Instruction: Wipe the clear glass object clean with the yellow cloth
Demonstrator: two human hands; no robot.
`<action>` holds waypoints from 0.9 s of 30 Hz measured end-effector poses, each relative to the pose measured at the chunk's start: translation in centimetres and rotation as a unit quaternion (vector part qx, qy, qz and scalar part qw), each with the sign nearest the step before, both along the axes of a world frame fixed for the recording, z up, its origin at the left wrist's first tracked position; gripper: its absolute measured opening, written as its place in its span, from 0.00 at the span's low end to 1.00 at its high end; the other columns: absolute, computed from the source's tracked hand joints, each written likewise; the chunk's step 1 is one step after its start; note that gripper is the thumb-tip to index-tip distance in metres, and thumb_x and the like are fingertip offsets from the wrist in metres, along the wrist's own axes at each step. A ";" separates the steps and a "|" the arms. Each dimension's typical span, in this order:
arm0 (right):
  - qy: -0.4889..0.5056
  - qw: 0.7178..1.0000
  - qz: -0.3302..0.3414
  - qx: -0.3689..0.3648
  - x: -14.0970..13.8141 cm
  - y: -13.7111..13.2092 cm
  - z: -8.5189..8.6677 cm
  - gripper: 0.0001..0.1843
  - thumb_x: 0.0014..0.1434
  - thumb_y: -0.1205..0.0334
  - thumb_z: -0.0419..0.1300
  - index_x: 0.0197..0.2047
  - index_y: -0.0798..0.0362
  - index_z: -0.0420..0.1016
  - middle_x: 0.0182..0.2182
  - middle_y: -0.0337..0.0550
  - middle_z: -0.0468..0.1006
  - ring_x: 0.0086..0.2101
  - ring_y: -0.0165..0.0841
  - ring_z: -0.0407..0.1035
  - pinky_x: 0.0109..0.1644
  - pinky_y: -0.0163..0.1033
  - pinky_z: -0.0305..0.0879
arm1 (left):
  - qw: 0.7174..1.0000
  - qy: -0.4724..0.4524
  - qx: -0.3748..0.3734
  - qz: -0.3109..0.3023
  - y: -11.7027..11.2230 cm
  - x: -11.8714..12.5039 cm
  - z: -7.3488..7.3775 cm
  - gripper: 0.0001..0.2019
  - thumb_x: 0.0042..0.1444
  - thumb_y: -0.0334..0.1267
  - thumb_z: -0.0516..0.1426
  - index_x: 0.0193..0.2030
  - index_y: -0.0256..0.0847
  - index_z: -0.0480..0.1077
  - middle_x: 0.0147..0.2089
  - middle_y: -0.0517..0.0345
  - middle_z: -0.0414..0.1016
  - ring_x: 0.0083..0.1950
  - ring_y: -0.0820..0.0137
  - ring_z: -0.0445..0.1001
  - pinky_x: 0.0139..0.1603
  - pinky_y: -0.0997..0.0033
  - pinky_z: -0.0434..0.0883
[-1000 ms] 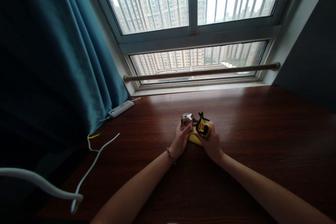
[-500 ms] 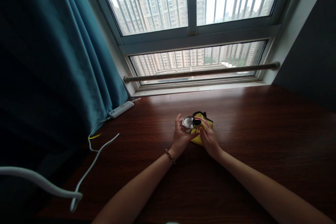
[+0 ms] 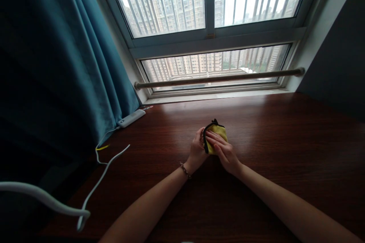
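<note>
Black-edged yellow cloth (image 3: 219,130) sits between left hand (image 3: 197,152) and right hand (image 3: 227,155), over the wooden table (image 3: 273,144). Right fingers grasp it, laid across its face. Left fingers curl, partly hidden; their hold cannot be told.

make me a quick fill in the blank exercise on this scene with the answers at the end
The right hand rests on a yellow cloth edged in the colour ____.
A dark beaded bracelet circles the person's ____ wrist.
A slim white device lies on the reddish-brown wooden surface beside a blue fabric ____.

Missing words: black; left; curtain.
</note>
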State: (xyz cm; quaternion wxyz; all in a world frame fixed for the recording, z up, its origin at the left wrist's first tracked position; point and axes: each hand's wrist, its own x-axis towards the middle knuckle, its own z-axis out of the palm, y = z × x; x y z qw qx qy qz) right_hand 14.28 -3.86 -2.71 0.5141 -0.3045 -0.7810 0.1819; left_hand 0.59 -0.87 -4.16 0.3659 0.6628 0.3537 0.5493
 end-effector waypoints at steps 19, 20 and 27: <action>0.113 0.979 -0.078 -0.151 0.9 2.9 -2.5 0.18 0.62 0.54 0.45 0.39 0.55 0.70 0.31 0.44 0.74 0.33 0.36 0.69 0.36 0.38 0.66 | 0.987 0.072 0.141 0.032 -0.6 0.1 -1.1 0.43 0.40 0.36 0.65 0.60 0.46 0.44 0.61 0.44 0.47 0.62 0.58 0.53 0.61 0.56 0.56; 0.112 0.979 -0.076 -0.153 1.0 2.9 -2.5 0.17 0.61 0.54 0.45 0.36 0.55 0.70 0.28 0.43 0.73 0.30 0.35 0.68 0.33 0.36 0.66 | 0.989 0.061 0.132 0.038 -0.5 0.1 -1.0 0.44 0.40 0.36 0.65 0.60 0.45 0.44 0.61 0.44 0.47 0.62 0.58 0.53 0.61 0.57 0.56; 0.089 0.980 -0.062 -0.165 1.0 2.7 -2.3 0.15 0.60 0.57 0.48 0.41 0.55 0.72 0.32 0.43 0.75 0.34 0.37 0.70 0.36 0.37 0.66 | 0.993 -0.097 -0.012 0.066 0.3 0.2 -0.5 0.37 0.40 0.35 0.65 0.55 0.42 0.49 0.53 0.47 0.60 0.53 0.64 0.64 0.55 0.64 0.62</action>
